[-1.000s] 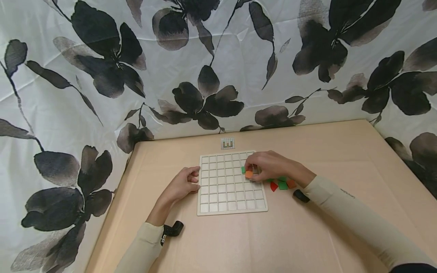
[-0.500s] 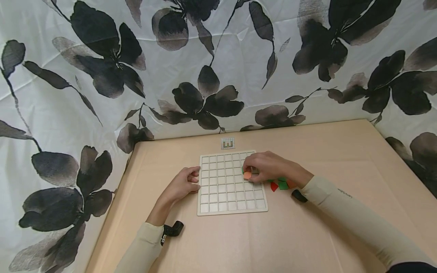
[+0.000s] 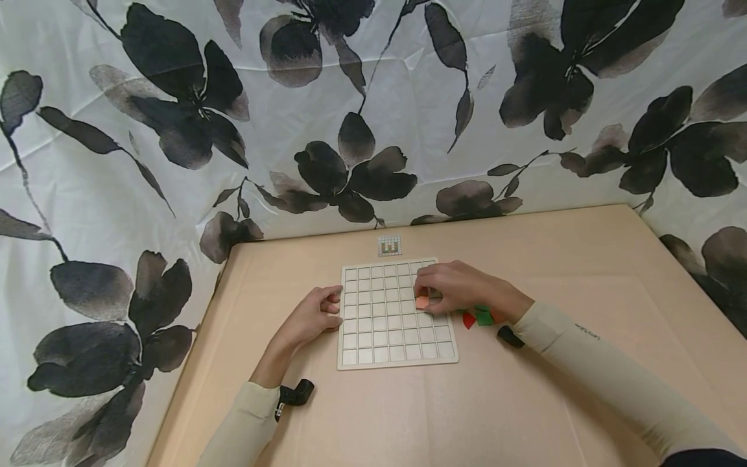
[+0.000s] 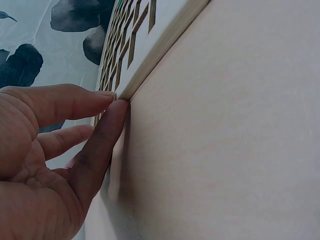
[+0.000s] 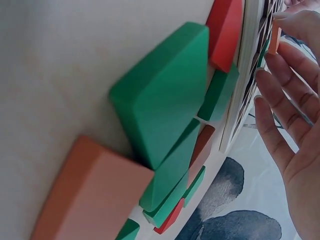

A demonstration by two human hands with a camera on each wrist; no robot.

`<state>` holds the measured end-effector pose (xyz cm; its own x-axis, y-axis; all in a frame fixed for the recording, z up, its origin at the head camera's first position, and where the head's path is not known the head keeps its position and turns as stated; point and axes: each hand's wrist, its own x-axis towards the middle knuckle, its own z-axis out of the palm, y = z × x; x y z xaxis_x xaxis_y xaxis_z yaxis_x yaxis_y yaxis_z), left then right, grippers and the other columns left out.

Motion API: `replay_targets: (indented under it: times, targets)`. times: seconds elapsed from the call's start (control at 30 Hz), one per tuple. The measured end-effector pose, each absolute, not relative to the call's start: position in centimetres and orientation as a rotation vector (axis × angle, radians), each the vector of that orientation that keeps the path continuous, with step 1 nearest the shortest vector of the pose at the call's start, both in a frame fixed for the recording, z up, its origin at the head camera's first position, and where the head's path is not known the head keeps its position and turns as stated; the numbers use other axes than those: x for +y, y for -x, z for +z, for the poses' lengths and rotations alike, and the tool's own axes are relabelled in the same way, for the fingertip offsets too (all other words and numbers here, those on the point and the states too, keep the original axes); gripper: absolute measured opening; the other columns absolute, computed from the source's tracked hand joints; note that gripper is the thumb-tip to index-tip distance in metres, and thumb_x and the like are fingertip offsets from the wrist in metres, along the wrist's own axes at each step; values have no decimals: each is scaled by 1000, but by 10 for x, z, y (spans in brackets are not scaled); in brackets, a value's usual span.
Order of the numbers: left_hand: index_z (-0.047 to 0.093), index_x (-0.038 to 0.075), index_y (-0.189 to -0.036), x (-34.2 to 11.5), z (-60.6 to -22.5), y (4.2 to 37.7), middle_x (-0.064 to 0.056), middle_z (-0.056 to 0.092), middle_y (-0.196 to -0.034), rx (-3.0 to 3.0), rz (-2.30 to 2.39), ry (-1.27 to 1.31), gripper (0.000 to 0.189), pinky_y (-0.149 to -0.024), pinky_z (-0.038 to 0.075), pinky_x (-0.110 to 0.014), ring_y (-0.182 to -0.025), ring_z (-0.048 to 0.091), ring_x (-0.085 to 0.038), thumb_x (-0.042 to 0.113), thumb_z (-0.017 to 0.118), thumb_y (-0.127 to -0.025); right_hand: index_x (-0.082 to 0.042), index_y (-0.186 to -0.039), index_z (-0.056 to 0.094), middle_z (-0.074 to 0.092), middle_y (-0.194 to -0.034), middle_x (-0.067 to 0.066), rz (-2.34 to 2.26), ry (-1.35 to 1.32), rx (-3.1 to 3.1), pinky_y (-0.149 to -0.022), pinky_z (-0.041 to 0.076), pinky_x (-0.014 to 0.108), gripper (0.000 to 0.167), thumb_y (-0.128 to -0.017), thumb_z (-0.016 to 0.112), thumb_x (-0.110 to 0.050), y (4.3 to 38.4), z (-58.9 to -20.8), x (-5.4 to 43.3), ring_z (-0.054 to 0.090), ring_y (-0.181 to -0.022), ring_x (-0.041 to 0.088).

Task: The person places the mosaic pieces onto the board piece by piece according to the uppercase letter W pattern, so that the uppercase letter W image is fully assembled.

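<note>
My right hand [image 3: 452,285] pinches a small orange tile [image 3: 422,302] between thumb and fingertips, over the right part of a pale grid board [image 3: 373,337]. In the right wrist view the orange tile stands on edge at the fingertips, close to the board, with a green tile beside it. My left hand [image 3: 309,314] rests its thumb and index fingertip on the board's left edge. In the left wrist view those fairly straight fingers [image 4: 102,137] press against the board's side. Much of the board's right side is hidden under my right hand.
Loose green [image 5: 167,92], red [image 3: 469,320] and orange [image 5: 90,195] tiles lie to the right of the board, partly under my right wrist. A small gridded pattern card [image 3: 390,245] lies behind the board. A floral cloth [image 3: 408,117] hangs behind the wooden table [image 3: 502,402].
My right hand has shifted slightly left and toward me with the orange tile, which now tilts more. The green tile on the board has become hidden in the head view. My left hand stays put.
</note>
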<state>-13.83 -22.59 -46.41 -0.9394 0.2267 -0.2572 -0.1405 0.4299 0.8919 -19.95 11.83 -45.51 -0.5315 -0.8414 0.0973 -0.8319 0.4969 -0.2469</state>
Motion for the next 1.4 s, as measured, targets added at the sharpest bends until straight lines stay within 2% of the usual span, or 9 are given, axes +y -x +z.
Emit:
replay_targets:
  times: [0.4, 0.7, 1.03, 1.23, 1.4]
  targets:
    - [40, -1, -153, -226, -467, 136, -16, 43, -123, 2363, 1511, -86, 77, -70, 57, -27, -102, 46, -24, -18, 68, -84, -25, -99, 75, 59, -95, -6, -425, 1545, 2692, -62, 41, 24, 15, -85, 77, -30, 197, -458, 121, 48, -76, 5]
    - [43, 0, -152, -227, -468, 134, -15, 45, -124, 2383, 1499, -70, 76, -71, 58, -28, -103, 48, -24, -17, 70, -83, -23, -97, 76, 60, -93, -5, -402, 1576, 2729, -65, 45, 24, 17, -88, 78, -36, 192, -462, 123, 48, -77, 6]
    - [42, -1, -152, -229, -465, 132, -19, 43, -127, 2356, 1514, -105, 74, -73, 58, -30, -107, 47, -28, -16, 68, -85, -22, -87, 75, 58, -87, -5, -397, 1619, 2793, -64, 45, 25, 18, -87, 79, -40, 189, -465, 126, 46, -74, 7]
    - [42, -1, -152, -228, -466, 132, -18, 43, -126, 2360, 1505, -94, 74, -71, 57, -28, -106, 46, -26, -17, 68, -85, -24, -89, 75, 58, -89, -6, -444, 1609, 2785, -63, 44, 24, 17, -88, 79, -40, 189, -465, 129, 45, -75, 6]
    - [42, 0, -152, -228, -465, 133, -16, 44, -125, 2364, 1508, -76, 75, -70, 57, -27, -104, 46, -25, -17, 69, -84, -24, -95, 75, 59, -94, -8, -493, 1512, 2771, -68, 46, 24, 17, -89, 78, -40, 189, -462, 135, 48, -81, 5]
